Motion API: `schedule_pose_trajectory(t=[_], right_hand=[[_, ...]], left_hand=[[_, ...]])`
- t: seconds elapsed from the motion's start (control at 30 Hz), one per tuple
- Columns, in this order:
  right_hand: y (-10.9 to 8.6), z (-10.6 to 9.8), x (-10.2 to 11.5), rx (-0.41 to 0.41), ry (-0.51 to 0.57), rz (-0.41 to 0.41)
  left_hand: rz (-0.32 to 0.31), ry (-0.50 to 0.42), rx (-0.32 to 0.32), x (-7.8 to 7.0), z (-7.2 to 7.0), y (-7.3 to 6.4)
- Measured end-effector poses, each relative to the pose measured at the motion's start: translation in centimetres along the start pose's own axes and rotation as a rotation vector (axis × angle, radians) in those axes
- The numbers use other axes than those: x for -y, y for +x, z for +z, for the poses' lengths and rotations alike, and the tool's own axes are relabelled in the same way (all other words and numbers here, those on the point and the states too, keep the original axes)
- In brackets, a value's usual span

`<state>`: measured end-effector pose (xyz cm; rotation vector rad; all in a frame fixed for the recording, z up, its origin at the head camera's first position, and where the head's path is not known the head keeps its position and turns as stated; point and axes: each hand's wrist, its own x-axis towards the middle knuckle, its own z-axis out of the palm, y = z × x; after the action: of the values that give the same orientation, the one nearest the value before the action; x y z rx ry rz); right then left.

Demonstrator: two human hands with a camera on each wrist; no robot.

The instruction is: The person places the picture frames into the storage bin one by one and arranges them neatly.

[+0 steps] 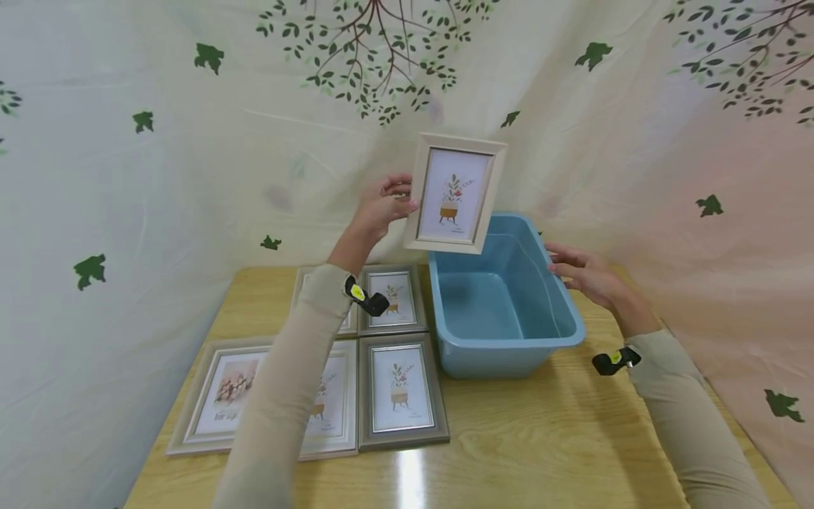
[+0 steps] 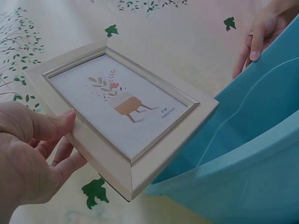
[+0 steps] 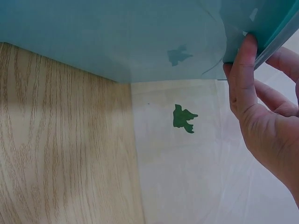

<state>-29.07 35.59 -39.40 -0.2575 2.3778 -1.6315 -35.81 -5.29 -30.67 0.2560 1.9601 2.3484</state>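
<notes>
My left hand [image 1: 384,205] holds a cream picture frame [image 1: 415,219] up in the air by its left side, thumb on the front and fingers behind. The frame shows a print of a plant in a legged orange pot, also seen in the left wrist view. It hangs tilted above the far left rim of a blue plastic tub [image 1: 509,344]. At the tub's right side, my right hand [image 1: 588,276] grips the rim; in the right wrist view one finger [image 3: 245,74] lies against the outer wall. The tub's visible floor is bare.
Left of the tub lie several picture frames: a grey one [image 1: 437,417] in front, another grey one [image 1: 416,300] behind it, and a pale one [image 1: 203,375] at the far left. My left forearm covers some. A patterned cloth [image 1: 305,177] hangs behind the wooden table [image 1: 540,452].
</notes>
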Motion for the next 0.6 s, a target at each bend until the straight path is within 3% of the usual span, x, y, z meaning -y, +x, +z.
schedule_pose_trajectory(t=[0.6], right_hand=[[-0.1,0.1,-0.1,0.006,0.026,-0.003]], left_hand=[[0.018,0.063,0.011,2.5,2.8,1.3]])
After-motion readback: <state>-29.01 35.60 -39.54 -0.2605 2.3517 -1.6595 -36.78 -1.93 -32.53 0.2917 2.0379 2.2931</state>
